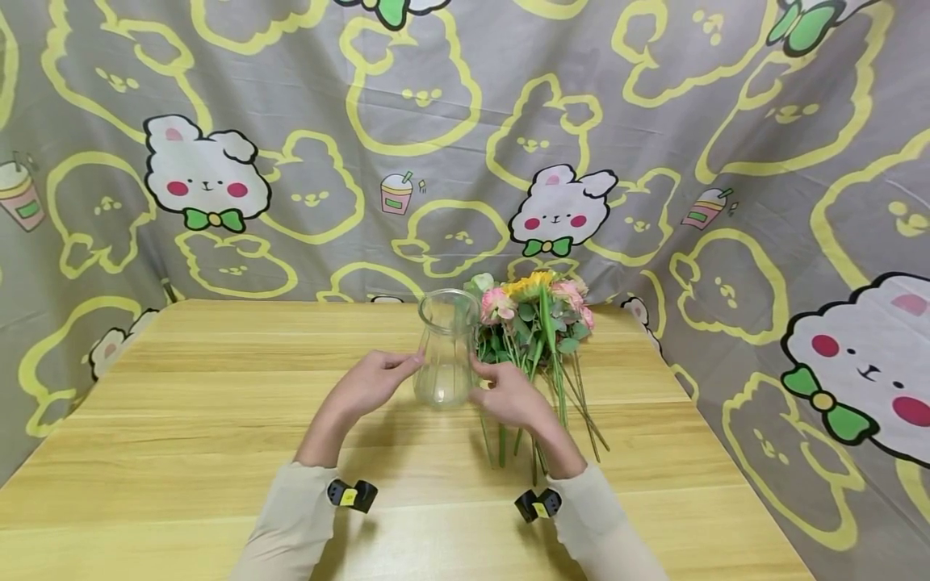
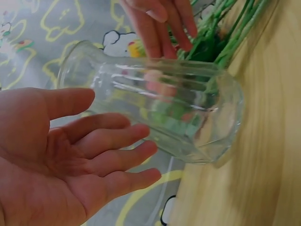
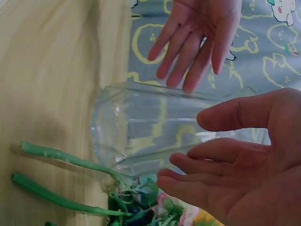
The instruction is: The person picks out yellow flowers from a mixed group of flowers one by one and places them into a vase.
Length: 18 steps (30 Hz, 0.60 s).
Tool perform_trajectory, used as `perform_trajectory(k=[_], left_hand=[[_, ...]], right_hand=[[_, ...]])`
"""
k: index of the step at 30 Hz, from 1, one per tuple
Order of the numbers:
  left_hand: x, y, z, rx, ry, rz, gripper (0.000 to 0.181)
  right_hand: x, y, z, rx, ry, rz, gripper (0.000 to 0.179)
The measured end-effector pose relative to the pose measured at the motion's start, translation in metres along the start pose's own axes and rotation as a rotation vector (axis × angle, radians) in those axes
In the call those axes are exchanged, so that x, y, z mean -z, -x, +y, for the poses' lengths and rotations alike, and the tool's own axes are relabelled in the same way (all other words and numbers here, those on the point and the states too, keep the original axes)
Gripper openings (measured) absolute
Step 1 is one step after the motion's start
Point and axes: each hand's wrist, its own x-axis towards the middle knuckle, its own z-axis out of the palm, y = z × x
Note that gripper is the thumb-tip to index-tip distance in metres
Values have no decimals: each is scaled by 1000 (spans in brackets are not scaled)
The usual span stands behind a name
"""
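Observation:
A clear glass vase [image 1: 445, 367] with a flared rim stands upright on the wooden table. Beside its left side is my left hand [image 1: 370, 383], and my right hand [image 1: 508, 395] flanks the other side. In the left wrist view, the left hand [image 2: 70, 150] has its fingers extended and spread, fingertips right at the glass [image 2: 188, 117]. The right wrist view has the right hand [image 3: 244, 165] with loosely extended fingers close along the vase [image 3: 136, 127]. Neither hand curls round the glass. Pink and yellow flowers [image 1: 534, 307] lie just right of the vase.
Green flower stems [image 1: 559, 395] extend toward the front of the wooden table [image 1: 218, 428], partly behind my right forearm. A grey curtain [image 1: 305, 97] with cartoon rabbits hangs along the back and sides of the table. Each wrist carries a small black camera [image 1: 352, 495].

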Motion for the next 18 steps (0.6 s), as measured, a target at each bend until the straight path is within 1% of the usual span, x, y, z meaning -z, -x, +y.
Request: perform_trajectory(k=[3, 7, 12, 18], left_hand=[[3, 2, 1, 11, -7, -16, 54], [5, 5, 3, 17, 3, -35, 54], [8, 7, 5, -3, -19, -56, 54], [11, 8, 5, -16, -44, -66, 56]], right_hand=[[3, 2, -1, 0, 2, 3, 55], [5, 2, -1, 30, 35, 16, 47], [6, 2, -1, 39, 49, 15, 42], [8, 4, -3, 16, 34, 21, 37]])
